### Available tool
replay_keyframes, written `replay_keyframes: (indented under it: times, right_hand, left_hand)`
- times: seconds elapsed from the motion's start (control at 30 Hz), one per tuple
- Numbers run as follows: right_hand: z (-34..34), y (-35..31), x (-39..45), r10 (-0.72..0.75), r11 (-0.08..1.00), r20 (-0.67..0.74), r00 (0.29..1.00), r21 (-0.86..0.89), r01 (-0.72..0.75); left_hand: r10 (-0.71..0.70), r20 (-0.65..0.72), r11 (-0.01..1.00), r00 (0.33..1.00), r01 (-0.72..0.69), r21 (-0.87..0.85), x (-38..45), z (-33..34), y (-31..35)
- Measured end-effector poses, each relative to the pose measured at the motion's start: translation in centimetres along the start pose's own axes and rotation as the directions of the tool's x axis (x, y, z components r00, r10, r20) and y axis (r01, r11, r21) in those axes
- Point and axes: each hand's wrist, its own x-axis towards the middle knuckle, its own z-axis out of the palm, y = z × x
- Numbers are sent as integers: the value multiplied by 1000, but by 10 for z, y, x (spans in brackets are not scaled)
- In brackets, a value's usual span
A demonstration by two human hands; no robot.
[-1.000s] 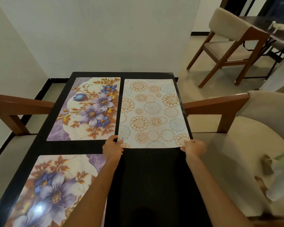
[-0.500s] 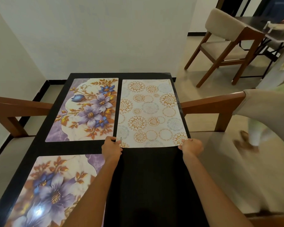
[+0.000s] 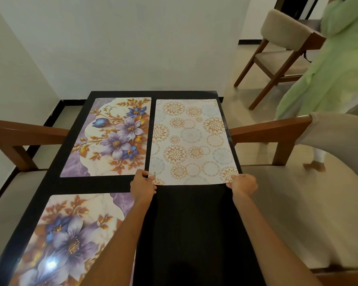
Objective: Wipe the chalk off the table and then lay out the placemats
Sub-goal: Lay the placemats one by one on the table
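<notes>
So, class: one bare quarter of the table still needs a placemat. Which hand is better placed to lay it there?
The right hand, probably. The bare quarter of the table lies directly beneath the right forearm, while the left hand sits beside the near floral placemat.
</notes>
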Motion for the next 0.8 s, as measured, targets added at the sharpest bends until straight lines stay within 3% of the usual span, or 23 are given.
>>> replay_keyframes:
  times: [0.33, 0.8]
  right_hand:
    - [3, 2, -4, -19, 997, -29, 999, 72, 21]
    - [8, -3, 9, 48, 999, -72, 996, -12, -49]
  left_hand:
    - [18, -25, 998, 1000, -20, -55, -3, 0, -1]
    - [-18, -66, 997, 998, 12, -80, 2, 6, 5]
